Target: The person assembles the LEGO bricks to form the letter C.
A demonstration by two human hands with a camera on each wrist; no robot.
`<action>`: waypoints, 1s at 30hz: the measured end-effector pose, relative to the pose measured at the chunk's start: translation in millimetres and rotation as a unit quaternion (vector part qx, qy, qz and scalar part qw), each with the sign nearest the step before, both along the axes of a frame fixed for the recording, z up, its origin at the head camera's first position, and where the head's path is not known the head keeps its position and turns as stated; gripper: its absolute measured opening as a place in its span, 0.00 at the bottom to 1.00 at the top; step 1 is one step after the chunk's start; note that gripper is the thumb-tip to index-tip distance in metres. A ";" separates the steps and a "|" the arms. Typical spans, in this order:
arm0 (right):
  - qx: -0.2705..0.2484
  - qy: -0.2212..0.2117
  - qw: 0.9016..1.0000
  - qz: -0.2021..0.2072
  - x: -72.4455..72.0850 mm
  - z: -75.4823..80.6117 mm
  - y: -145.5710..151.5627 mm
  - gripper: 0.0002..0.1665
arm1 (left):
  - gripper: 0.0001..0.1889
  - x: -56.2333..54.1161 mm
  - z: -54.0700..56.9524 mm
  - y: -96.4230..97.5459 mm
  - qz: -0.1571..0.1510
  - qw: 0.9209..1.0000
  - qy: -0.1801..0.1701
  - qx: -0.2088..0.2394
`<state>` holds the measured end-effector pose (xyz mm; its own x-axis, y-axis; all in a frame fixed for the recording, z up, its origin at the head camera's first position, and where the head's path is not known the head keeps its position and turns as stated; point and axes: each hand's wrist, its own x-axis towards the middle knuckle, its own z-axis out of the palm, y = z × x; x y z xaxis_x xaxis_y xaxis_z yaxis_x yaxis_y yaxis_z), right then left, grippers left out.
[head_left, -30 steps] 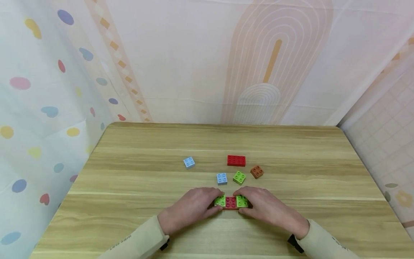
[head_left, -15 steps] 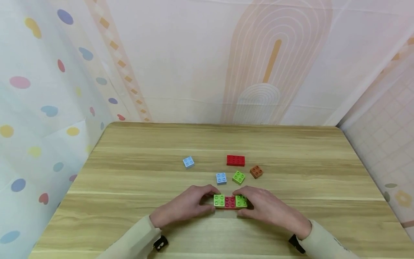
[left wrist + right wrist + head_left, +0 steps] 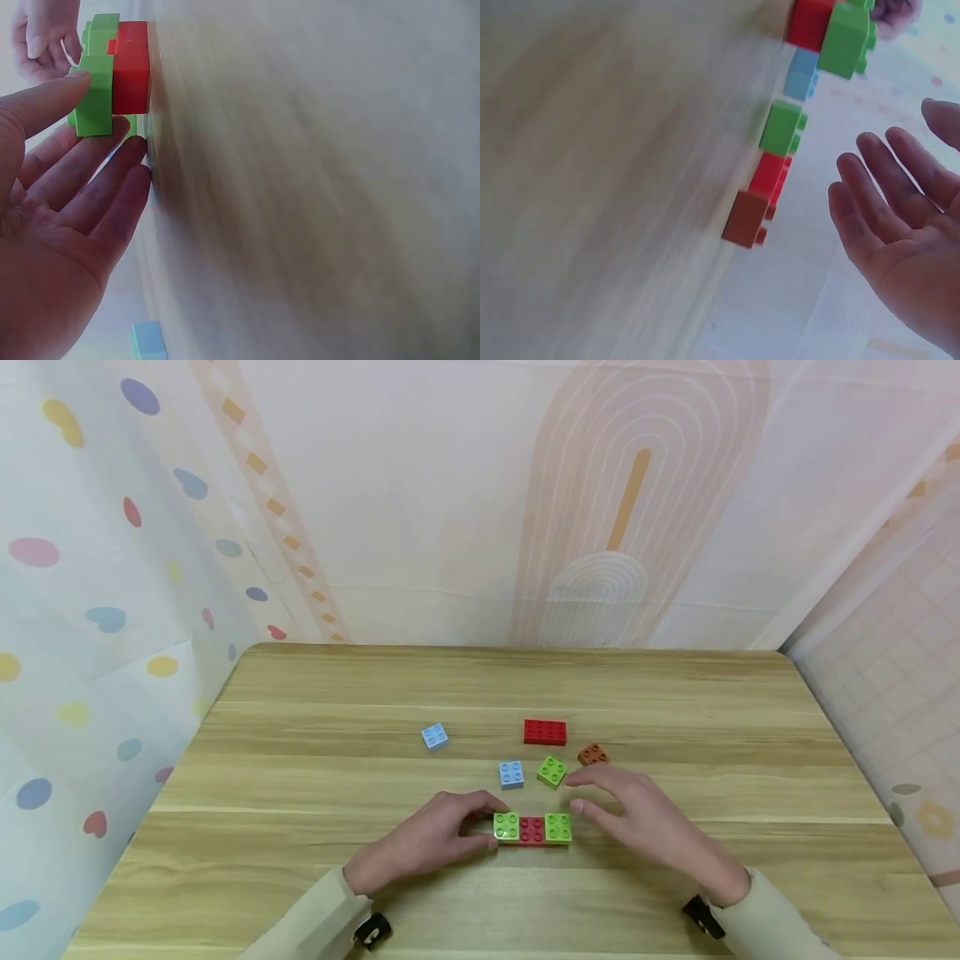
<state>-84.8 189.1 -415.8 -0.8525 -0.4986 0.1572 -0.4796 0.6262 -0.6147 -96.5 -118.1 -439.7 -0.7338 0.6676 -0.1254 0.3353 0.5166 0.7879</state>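
A long red brick (image 3: 532,831) lies on the table with one lime green brick (image 3: 506,827) on its left end and another lime green brick (image 3: 558,828) on its right end. My left hand (image 3: 435,833) holds the left end, thumb at the front and forefinger behind. In the left wrist view the thumb and fingers lie on opposite sides of the green brick (image 3: 95,97). My right hand (image 3: 645,818) is apart from the build, fingers spread and holding nothing. Its fingertips are beside a loose green brick (image 3: 552,772) and overlap a brown brick (image 3: 593,754) in the head view.
Behind the build lie a light blue brick (image 3: 511,774) and a loose red brick (image 3: 545,732). A second light blue brick (image 3: 435,737) is farther left on the wooden table (image 3: 300,777). Patterned cloth (image 3: 450,527) hangs along the back and sides.
My right hand has let go of the build's right end and moved back and right towards the loose bricks. My left hand has slid outward to the build's left edge.
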 end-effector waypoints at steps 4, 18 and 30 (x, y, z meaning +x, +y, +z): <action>-0.003 0.025 1.000 -0.013 -5.6 0.8 5.5 0.17 | 0.17 0.7 -1.0 -0.2 0.001 1.000 0.003 0.004; -0.002 -0.008 0.999 -0.035 -31.4 -0.1 22.1 0.19 | 0.17 1.5 -2.8 -0.2 0.005 1.000 0.008 0.003; 0.028 -0.048 0.998 -0.018 -48.5 -1.6 32.1 0.27 | 0.16 2.5 -2.4 -0.2 0.004 1.000 0.014 0.003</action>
<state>-133.3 221.2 -417.4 -0.8798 -0.4730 0.0467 -0.3969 0.6769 -0.6199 -94.0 -118.3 -442.1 -0.7429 0.6617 -0.1016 0.3523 0.5155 0.7811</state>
